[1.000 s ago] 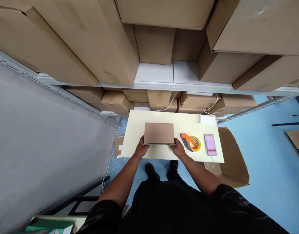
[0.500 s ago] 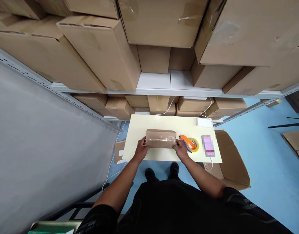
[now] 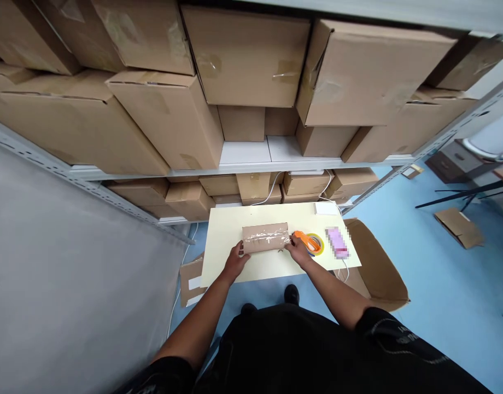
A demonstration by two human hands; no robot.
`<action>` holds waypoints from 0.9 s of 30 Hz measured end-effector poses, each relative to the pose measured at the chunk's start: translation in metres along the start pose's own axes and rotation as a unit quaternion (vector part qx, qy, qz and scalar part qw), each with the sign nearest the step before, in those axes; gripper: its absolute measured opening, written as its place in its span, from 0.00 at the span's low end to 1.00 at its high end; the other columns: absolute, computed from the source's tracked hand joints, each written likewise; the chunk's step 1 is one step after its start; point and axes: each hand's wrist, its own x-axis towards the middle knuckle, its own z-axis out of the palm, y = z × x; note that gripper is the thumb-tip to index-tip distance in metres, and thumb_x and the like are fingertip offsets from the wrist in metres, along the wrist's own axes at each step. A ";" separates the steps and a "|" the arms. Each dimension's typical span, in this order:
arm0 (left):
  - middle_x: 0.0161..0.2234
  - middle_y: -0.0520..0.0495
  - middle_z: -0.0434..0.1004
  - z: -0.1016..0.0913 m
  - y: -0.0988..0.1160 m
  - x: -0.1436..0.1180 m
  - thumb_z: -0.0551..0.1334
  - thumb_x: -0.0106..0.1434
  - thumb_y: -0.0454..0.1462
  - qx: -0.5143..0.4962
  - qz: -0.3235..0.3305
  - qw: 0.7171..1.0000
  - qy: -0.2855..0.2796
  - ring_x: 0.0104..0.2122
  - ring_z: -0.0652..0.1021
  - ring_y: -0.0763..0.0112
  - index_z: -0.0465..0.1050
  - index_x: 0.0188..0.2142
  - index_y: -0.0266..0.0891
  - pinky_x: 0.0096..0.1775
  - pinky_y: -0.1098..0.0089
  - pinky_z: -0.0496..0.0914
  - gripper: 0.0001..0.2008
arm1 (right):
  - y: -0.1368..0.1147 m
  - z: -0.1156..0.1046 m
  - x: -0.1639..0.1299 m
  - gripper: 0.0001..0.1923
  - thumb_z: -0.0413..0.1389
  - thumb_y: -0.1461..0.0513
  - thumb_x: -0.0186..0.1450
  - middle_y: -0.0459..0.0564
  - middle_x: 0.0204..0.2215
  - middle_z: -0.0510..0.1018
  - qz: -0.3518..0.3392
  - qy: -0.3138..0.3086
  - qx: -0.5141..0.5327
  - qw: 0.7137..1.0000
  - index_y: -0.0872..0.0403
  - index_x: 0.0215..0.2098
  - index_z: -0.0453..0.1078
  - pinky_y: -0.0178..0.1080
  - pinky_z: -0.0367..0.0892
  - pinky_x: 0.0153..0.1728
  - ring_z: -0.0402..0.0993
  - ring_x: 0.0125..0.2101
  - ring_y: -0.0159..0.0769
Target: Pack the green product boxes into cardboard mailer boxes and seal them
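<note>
A small cardboard box (image 3: 265,238) with clear tape across its near face stands on a pale yellow table (image 3: 235,219). My left hand (image 3: 236,260) holds the box's near left corner. At the near right corner is my right hand (image 3: 297,251), gripping the box beside an orange tape dispenser (image 3: 306,241) with a yellow tape roll.
A pink blurred item (image 3: 337,243) and a white pad (image 3: 326,208) lie at the table's right. An open cardboard box (image 3: 378,268) stands on the blue floor to the right. Shelves stacked with large cartons (image 3: 243,60) rise behind. A grey wall (image 3: 50,273) closes the left.
The box has been tipped from lying flat, plain face up, so that its taped face shows. Both hands stayed at its near corners. The camera has tilted upward.
</note>
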 end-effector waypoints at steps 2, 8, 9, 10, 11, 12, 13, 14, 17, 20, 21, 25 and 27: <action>0.64 0.36 0.69 -0.007 -0.002 0.003 0.65 0.62 0.39 -0.004 0.002 1.000 -0.019 0.57 0.76 0.58 0.61 0.70 0.38 0.59 0.60 0.68 0.37 | -0.002 -0.001 -0.006 0.20 0.56 0.55 0.58 0.51 0.42 0.80 0.035 0.006 0.003 0.999 0.51 0.46 0.77 0.42 0.69 0.47 0.76 0.45 0.46; 0.62 0.37 0.73 -0.025 -0.005 0.003 0.66 0.62 0.39 0.012 0.024 1.000 -0.012 0.57 0.77 0.57 0.67 0.65 0.41 0.56 0.60 0.71 0.31 | 0.002 -0.006 -0.029 0.22 0.56 0.52 0.59 0.53 0.44 0.81 0.094 0.040 0.005 0.995 0.52 0.48 0.77 0.43 0.70 0.47 0.77 0.46 0.47; 0.61 0.37 0.74 -0.028 -0.003 0.003 0.66 0.62 0.39 0.016 0.033 0.999 -0.003 0.56 0.77 0.57 0.69 0.63 0.41 0.56 0.59 0.72 0.29 | 0.003 -0.007 -0.031 0.22 0.56 0.51 0.59 0.52 0.42 0.82 0.095 0.044 0.005 0.994 0.52 0.47 0.77 0.43 0.70 0.46 0.78 0.44 0.46; 0.60 0.37 0.75 -0.030 -0.001 0.004 0.65 0.62 0.39 0.021 0.041 0.999 0.009 0.56 0.78 0.57 0.70 0.62 0.40 0.56 0.59 0.72 0.28 | 0.004 -0.009 -0.033 0.21 0.56 0.51 0.59 0.51 0.41 0.82 0.095 0.050 0.005 0.994 0.51 0.46 0.77 0.43 0.70 0.45 0.78 0.43 0.46; 0.59 0.37 0.75 -0.032 0.002 0.005 0.65 0.62 0.38 0.025 0.051 0.998 0.023 0.55 0.78 0.58 0.71 0.60 0.40 0.56 0.59 0.72 0.26 | 0.004 -0.012 -0.033 0.20 0.56 0.51 0.59 0.50 0.39 0.82 0.092 0.057 0.005 0.994 0.51 0.44 0.77 0.43 0.70 0.44 0.78 0.42 0.46; 0.58 0.38 0.75 -0.035 0.006 0.006 0.65 0.62 0.38 0.029 0.061 0.997 0.038 0.54 0.78 0.58 0.71 0.59 0.40 0.56 0.58 0.72 0.25 | 0.004 -0.015 -0.033 0.19 0.56 0.50 0.59 0.50 0.38 0.82 0.087 0.065 0.007 0.994 0.51 0.43 0.77 0.43 0.70 0.43 0.78 0.41 0.46; 0.57 0.38 0.76 -0.037 0.012 0.007 0.64 0.62 0.38 0.030 0.073 0.995 0.053 0.53 0.78 0.58 0.72 0.58 0.40 0.56 0.58 0.72 0.24 | 0.004 -0.019 -0.032 0.19 0.57 0.51 0.59 0.50 0.38 0.82 0.079 0.072 0.010 0.994 0.51 0.42 0.77 0.42 0.70 0.43 0.78 0.41 0.46; 0.56 0.38 0.76 -0.038 0.018 0.008 0.64 0.62 0.38 0.030 0.088 0.994 0.065 0.53 0.79 0.58 0.73 0.56 0.40 0.57 0.57 0.72 0.22 | 0.004 -0.024 -0.030 0.18 0.57 0.51 0.59 0.50 0.38 0.82 0.070 0.079 0.012 0.994 0.51 0.42 0.77 0.42 0.70 0.42 0.78 0.41 0.45; 0.54 0.39 0.77 -0.039 0.042 0.012 0.63 0.61 0.38 0.025 0.134 0.987 0.086 0.52 0.78 0.58 0.74 0.53 0.40 0.56 0.56 0.73 0.19 | 0.005 -0.043 -0.020 0.18 0.56 0.51 0.59 0.50 0.38 0.82 0.051 0.097 0.013 0.994 0.51 0.41 0.78 0.41 0.70 0.42 0.78 0.41 0.45; 0.52 0.41 0.77 -0.032 0.068 0.015 0.62 0.61 0.39 0.024 0.172 0.981 0.091 0.52 0.78 0.58 0.75 0.51 0.41 0.54 0.58 0.75 0.18 | 0.011 -0.069 -0.001 0.20 0.57 0.51 0.59 0.52 0.41 0.83 0.063 0.126 -0.004 0.990 0.52 0.45 0.78 0.41 0.71 0.43 0.79 0.42 0.44; 0.52 0.41 0.77 -0.028 0.076 0.016 0.62 0.61 0.39 0.027 0.183 0.979 0.091 0.52 0.78 0.59 0.75 0.51 0.41 0.53 0.59 0.75 0.18 | 0.015 -0.079 0.006 0.21 0.57 0.52 0.59 0.52 0.43 0.83 0.069 0.134 -0.009 0.989 0.52 0.47 0.78 0.41 0.71 0.45 0.79 0.43 0.44; 0.49 0.44 0.79 -0.005 0.107 0.022 0.61 0.61 0.38 0.045 0.191 0.977 0.082 0.49 0.79 0.61 0.76 0.50 0.41 0.55 0.59 0.74 0.18 | 0.033 -0.117 0.042 0.22 0.58 0.53 0.59 0.54 0.46 0.83 0.084 0.129 -0.030 0.988 0.52 0.48 0.77 0.43 0.71 0.47 0.79 0.45 0.45; 0.48 0.44 0.80 0.010 0.123 0.026 0.60 0.60 0.37 0.054 0.177 0.980 0.069 0.48 0.80 0.61 0.77 0.49 0.42 0.55 0.59 0.74 0.17 | 0.043 -0.136 0.062 0.21 0.58 0.53 0.59 0.53 0.45 0.83 0.090 0.119 -0.048 0.988 0.52 0.48 0.78 0.43 0.70 0.47 0.79 0.44 0.46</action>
